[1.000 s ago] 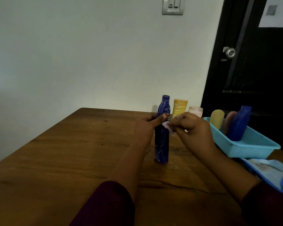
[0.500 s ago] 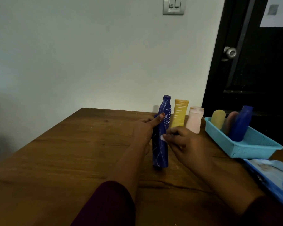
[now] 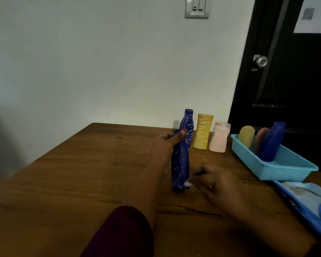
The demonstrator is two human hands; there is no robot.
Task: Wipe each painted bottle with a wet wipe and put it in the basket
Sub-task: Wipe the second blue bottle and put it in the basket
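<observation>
Here the left hand (image 3: 165, 145) is gripping the upper part of a blue painted bottle (image 3: 180, 164) that is standing upright on the wooden surface (image 3: 82, 182). The right hand (image 3: 215, 182), blurred, is pinching a small wet wipe (image 3: 187, 183) against the bottle's base. Behind are standing another blue bottle (image 3: 188, 125), a yellow bottle (image 3: 203, 131) and a pink bottle (image 3: 219, 137). The basket (image 3: 285, 169) at the right is holding three bottles.
</observation>
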